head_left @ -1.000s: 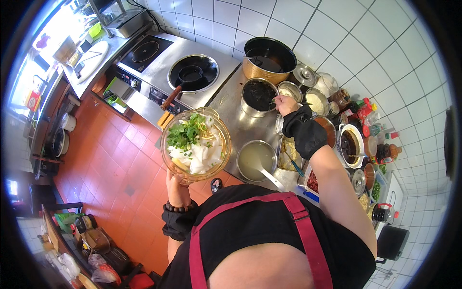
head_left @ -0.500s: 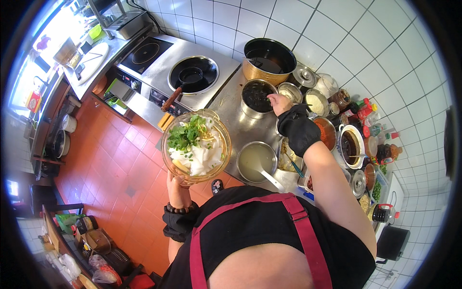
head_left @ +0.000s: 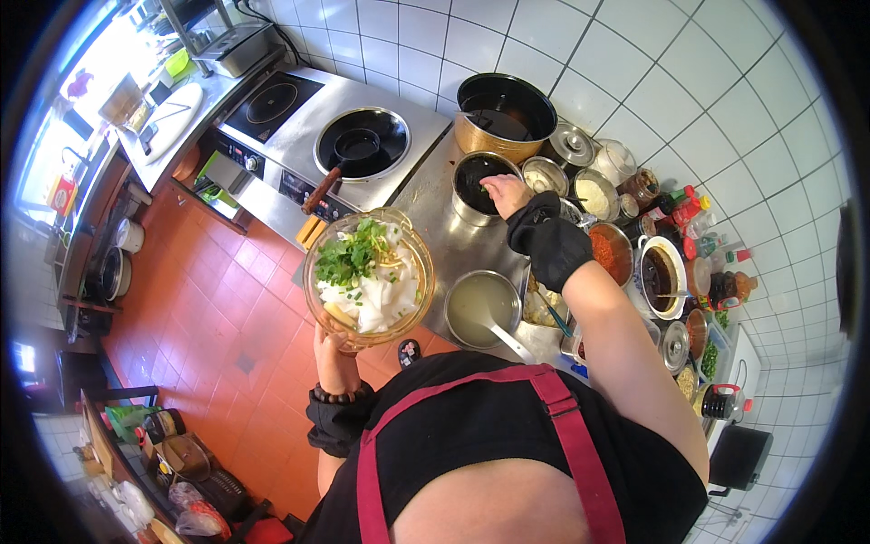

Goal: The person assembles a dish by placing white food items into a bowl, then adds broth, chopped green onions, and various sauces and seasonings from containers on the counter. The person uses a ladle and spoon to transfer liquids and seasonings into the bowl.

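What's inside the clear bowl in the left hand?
Leafy green herbs on white pieces, plus small green bits. The food covers most of the bowl's bottom; anything underneath can't be seen.

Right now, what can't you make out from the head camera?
Head view: some fingers of the left hand, hidden by the round amber-tinted glass bowl.
Head view: whether the right hand touches the dark contents of the round steel pot; the hand blocks it.
Head view: the dark patterned shoe's remainder, covered by the black shirt.

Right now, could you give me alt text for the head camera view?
A person's left hand holds a clear bowl of white food topped with leafy greens, while the right hand is over a dark-filled metal pot on a crowded steel counter.
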Motion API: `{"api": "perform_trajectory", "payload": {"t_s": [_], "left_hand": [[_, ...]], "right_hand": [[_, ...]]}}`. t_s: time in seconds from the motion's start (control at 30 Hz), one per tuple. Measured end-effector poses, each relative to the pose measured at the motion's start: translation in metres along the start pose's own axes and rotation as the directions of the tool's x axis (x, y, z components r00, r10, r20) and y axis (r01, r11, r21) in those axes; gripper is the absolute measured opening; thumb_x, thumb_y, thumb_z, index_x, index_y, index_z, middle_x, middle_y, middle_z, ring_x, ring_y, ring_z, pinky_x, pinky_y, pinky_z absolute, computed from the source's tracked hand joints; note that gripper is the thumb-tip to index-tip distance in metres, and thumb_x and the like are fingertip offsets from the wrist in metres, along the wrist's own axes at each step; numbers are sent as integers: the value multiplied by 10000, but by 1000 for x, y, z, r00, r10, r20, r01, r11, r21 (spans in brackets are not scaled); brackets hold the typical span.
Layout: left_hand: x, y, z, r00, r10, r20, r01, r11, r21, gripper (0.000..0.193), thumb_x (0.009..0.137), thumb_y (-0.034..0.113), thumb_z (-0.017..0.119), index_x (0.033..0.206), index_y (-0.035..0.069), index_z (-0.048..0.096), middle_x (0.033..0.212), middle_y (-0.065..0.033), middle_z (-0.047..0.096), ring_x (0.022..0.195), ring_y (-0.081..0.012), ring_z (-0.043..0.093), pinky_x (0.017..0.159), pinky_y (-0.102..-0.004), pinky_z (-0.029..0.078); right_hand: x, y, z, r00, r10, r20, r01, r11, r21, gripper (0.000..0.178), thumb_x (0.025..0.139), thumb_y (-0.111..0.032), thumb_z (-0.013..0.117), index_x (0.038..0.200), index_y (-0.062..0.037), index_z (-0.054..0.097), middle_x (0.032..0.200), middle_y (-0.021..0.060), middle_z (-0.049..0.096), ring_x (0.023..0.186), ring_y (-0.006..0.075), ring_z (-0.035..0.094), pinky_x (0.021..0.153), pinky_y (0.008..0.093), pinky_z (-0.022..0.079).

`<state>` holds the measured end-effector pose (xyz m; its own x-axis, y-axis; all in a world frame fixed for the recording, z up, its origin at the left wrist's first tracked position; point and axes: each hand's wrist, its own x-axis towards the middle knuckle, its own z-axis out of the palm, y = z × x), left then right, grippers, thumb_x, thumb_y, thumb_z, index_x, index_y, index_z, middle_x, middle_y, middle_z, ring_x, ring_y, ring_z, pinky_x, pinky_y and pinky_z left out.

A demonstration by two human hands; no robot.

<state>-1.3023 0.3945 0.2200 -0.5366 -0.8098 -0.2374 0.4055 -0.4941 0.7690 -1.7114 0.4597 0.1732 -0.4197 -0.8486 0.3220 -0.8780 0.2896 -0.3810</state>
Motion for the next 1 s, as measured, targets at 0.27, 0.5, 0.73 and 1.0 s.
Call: {"api": "perform_trajectory", "payload": {"t_s": [0.27, 0.5, 0.73, 1.0], "left_hand": [[1, -4, -10, 999, -16, -45, 17, 999, 30, 555, 744, 112, 491, 1271, -27, 387, 1184, -144, 538, 1069, -254, 551, 915, -368, 454], [3, 2, -2, 1000, -25, 7, 25, 999, 25, 525, 767, 46, 453, 1284, -16, 388, 1156, -140, 555, 1039, -227, 571, 848, -347, 494], [2, 3, -1, 1000, -26, 4, 26, 999, 21, 512, 770, 61, 447, 1276, -2, 402, 1121, -100, 567, 909, -172, 584, 738, -294, 489], [2, 3, -3, 1000, -20, 24, 20, 1000, 16, 509, 760, 58, 462, 1260, -16, 406, 1073, -106, 573, 887, -168, 581, 717, -274, 489]], "right_hand": [[12, 32, -9, 995, -13, 103, 38, 967, -251, 209, 831, -139, 477, 916, -54, 649, 884, 176, 642, 883, 338, 598, 791, 437, 468], [-23, 38, -22, 978, 195, -77, -207, 957, -205, 210, 839, -203, 508, 867, -71, 669, 715, 148, 645, 649, 300, 628, 606, 418, 475], [-25, 51, -16, 629, 671, 392, -725, 326, 607, 227, 859, -192, 487, 893, -31, 642, 585, 61, 611, 403, 79, 432, 337, 229, 311], [-26, 49, -32, 666, 692, 278, -561, 218, 799, 217, 863, -163, 511, 972, -25, 637, 659, 58, 634, 458, 88, 500, 406, 214, 404]]}}
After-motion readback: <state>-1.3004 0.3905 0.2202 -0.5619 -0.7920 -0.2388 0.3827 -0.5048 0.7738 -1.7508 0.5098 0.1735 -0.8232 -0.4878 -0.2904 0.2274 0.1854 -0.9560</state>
